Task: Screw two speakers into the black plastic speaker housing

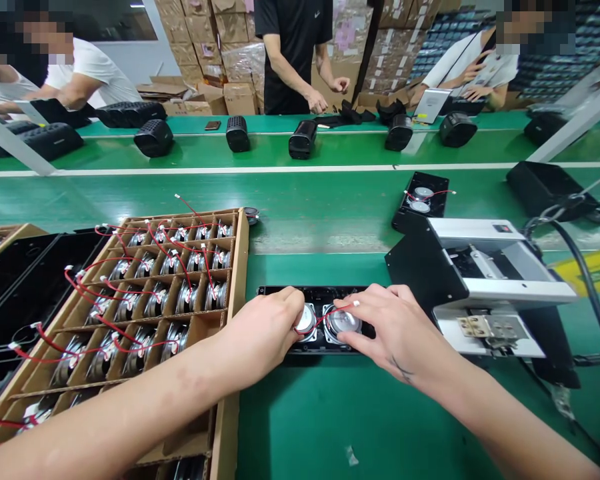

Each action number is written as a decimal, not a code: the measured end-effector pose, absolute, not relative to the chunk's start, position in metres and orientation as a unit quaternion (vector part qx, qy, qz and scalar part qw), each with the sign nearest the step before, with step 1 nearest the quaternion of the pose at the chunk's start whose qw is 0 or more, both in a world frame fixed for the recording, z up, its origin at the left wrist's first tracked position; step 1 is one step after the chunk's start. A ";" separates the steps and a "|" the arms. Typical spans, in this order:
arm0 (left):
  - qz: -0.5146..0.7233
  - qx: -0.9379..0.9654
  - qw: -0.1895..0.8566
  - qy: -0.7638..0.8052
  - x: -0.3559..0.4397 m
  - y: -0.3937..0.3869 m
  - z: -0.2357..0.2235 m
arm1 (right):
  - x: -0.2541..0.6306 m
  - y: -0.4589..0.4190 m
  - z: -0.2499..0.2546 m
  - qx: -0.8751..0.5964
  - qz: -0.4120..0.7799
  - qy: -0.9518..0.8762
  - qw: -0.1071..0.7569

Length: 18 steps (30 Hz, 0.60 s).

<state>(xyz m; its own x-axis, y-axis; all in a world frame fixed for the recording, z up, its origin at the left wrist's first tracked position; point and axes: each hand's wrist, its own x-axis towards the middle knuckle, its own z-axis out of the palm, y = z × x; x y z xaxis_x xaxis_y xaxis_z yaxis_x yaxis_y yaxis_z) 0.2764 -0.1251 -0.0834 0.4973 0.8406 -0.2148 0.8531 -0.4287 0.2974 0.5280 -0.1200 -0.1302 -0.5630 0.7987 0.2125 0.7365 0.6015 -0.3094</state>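
Pinching round silver speaker drivers (306,320) seated in the black plastic panel (316,293), left hand (265,330) at 9 o'clock, right hand (397,330) at 3 o'clock.

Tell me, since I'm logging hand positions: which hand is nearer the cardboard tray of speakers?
Left. The left hand sits just right of the cardboard tray, at the black panel; the right hand lies farther right.

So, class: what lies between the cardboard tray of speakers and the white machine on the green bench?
In the head view, a black panel with two round speakers lies between the tray and the machine. The left hand and right hand rest on it.
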 end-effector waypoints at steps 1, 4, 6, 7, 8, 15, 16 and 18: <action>-0.018 0.847 0.184 0.499 0.276 -0.125 -0.084 | 0.528 -0.120 -0.130 -0.436 0.094 -0.880 0.165; -0.023 0.851 0.179 0.493 0.276 -0.125 -0.085 | 0.530 -0.121 -0.129 -0.432 0.095 -0.883 0.155; -0.026 0.854 0.174 0.490 0.276 -0.125 -0.086 | 0.532 -0.121 -0.128 -0.429 0.095 -0.886 0.148; -0.027 0.856 0.172 0.488 0.275 -0.125 -0.087 | 0.532 -0.120 -0.128 -0.427 0.096 -0.887 0.145; -0.028 0.857 0.170 0.485 0.275 -0.125 -0.087 | 0.533 -0.120 -0.127 -0.425 0.097 -0.889 0.142; -0.038 0.867 0.164 0.470 0.275 -0.126 -0.089 | 0.537 -0.115 -0.129 -0.422 0.108 -0.888 0.147; -0.040 0.868 0.163 0.468 0.275 -0.126 -0.089 | 0.537 -0.115 -0.129 -0.420 0.111 -0.888 0.150; -0.042 0.869 0.160 0.467 0.275 -0.126 -0.089 | 0.537 -0.115 -0.129 -0.417 0.120 -0.887 0.157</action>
<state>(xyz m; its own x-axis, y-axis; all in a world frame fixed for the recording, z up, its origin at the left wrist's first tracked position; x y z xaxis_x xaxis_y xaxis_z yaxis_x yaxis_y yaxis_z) 0.2755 -0.1259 -0.0891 0.5602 0.7977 -0.2234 0.8248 -0.5123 0.2391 0.5370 -0.1148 -0.1289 -0.6026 0.7778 0.1785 0.7028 0.6232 -0.3429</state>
